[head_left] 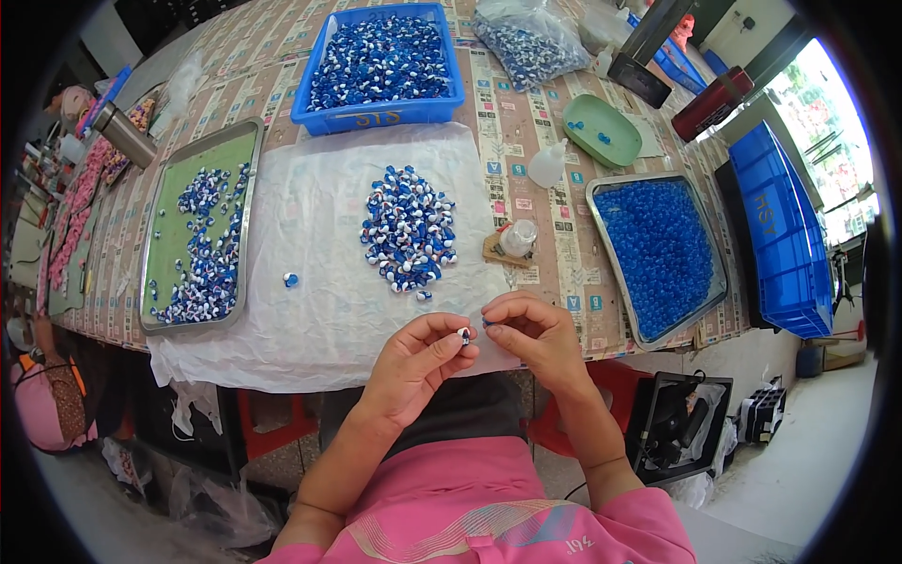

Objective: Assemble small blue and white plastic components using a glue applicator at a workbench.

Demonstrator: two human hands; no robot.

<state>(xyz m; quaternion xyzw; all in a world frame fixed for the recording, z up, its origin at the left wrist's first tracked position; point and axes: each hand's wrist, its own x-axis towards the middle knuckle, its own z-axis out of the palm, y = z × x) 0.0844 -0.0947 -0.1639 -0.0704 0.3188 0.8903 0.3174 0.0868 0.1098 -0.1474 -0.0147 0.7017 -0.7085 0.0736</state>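
Note:
Both my hands are close together over the table's near edge. Between the thumb and fingers of my left hand (413, 365) is a small white-and-dark piece (464, 336). My right hand (540, 343) pinches a tiny blue bead (487, 323), partly covered by the fingertips. Beyond them, a heap of small blue-and-white pieces (409, 230) lies on a white sheet (310, 211). One loose blue-and-white piece (290, 279) sits apart to the left. A small clear glass jar (518, 239) stands on a brown block (496, 249), right of the heap.
At left, a metal tray (252, 179) holds more pieces; at right, another tray (648, 342) holds blue beads. Farther back are a full blue bin (376, 117), a filled plastic bag (531, 42), a green dish (615, 146) and a white squeeze bottle (547, 167). Blue crates (780, 230) stand far right.

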